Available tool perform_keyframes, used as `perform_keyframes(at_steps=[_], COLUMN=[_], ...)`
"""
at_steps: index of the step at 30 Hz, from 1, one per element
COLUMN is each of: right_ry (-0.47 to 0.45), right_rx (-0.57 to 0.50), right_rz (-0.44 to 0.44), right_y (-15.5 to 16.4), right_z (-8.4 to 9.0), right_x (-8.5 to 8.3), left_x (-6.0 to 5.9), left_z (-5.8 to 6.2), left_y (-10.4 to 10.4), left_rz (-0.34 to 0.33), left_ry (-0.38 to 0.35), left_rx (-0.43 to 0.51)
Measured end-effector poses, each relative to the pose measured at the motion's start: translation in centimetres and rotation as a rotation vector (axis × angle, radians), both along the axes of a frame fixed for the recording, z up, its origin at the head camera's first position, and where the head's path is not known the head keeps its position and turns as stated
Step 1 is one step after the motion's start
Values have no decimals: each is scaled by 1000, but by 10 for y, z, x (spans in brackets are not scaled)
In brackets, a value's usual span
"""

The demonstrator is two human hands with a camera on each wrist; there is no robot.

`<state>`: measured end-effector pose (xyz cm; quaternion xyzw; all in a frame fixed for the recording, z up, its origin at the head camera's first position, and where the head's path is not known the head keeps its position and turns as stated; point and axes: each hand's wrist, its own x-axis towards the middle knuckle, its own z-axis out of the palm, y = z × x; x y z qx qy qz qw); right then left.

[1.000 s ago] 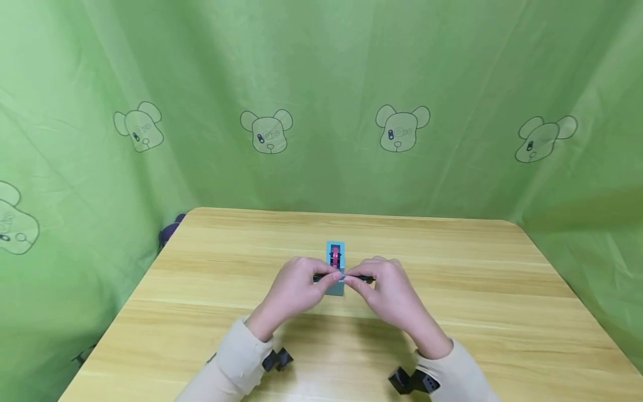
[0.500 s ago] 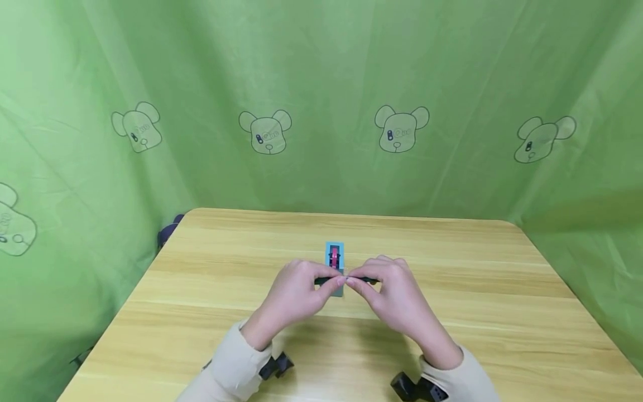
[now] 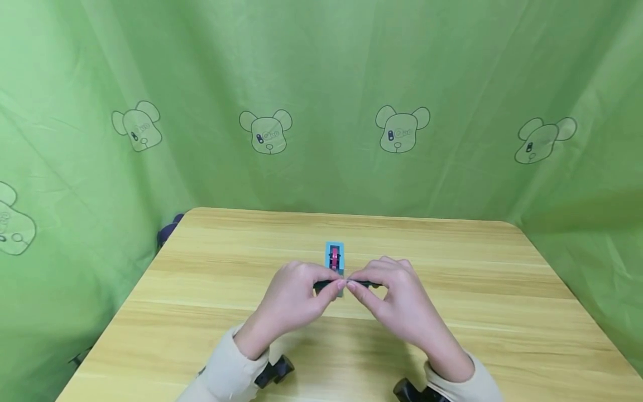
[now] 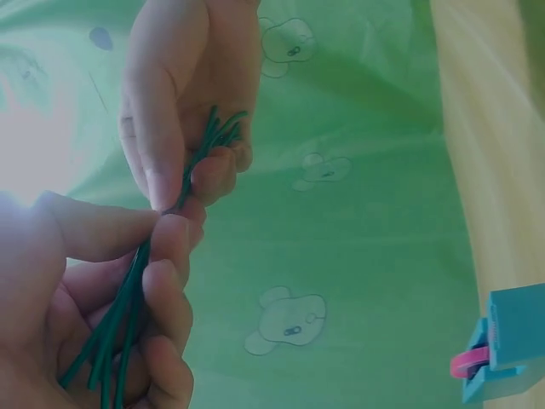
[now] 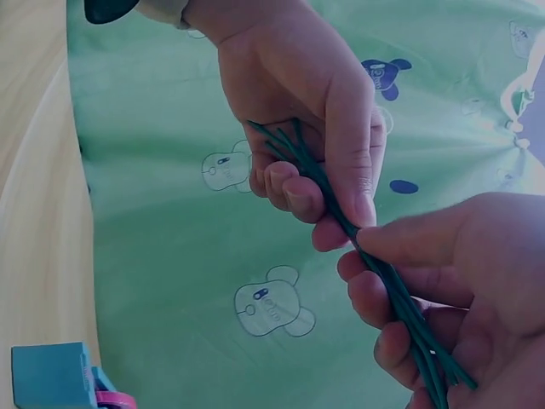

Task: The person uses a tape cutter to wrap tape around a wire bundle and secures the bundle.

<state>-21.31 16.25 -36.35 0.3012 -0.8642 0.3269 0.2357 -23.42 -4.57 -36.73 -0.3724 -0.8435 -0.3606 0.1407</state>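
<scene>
A bundle of thin green wire-like strands (image 4: 104, 362) is held across both hands, its ends fanning out over each palm. My left hand (image 3: 296, 290) pinches its middle between thumb and forefinger, with the other fingers curled below. Right beside that grip, my right hand (image 3: 397, 296) pinches the same bundle, and the fingertips of both hands nearly meet. In the right wrist view the strands (image 5: 404, 302) are drawn tight together at the pinch. Just beyond the hands stands a blue tape dispenser (image 3: 340, 247) with a pink roll (image 3: 334, 257); the hands partly cover its near end.
The wooden table (image 3: 241, 240) spreads around the hands. Green curtain (image 3: 331, 67) with bear-head prints hangs behind and at both sides. Black wrist-worn cameras (image 3: 275, 372) jut from the beige sleeves. Something purple (image 3: 166, 233) shows past the table's left edge.
Both hands have drawn slightly toward the body, still pinching the bundle. A small shiny bit between the fingertips a second ago is now hidden. The tape dispenser has stayed put.
</scene>
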Motion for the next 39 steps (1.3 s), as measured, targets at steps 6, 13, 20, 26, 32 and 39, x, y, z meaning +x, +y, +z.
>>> perform_keyframes(at_steps=[6,13,20,26,32,39], right_ry=[36,10,-157,-273,-157,-15], right_rx=[-5,-12,-9,26,1,33], right_rz=[6,2,5,-47,-23,-59], right_y=[0,-1,-1,-1,-2,-5], right_z=[3,2,2,3,0,-7], right_x=[5,4,3,4,3,1], left_x=[3,3,-1,-3,-3,-2], left_z=[1,0,-3,-5,-5,-4], left_y=[0,0,-1,-1,0,0], left_rz=[-2,5,8,1,0,30], left_ry=[104,158,211,241,195,168], left_rx=[19,-11,-57,-71,-54,-67])
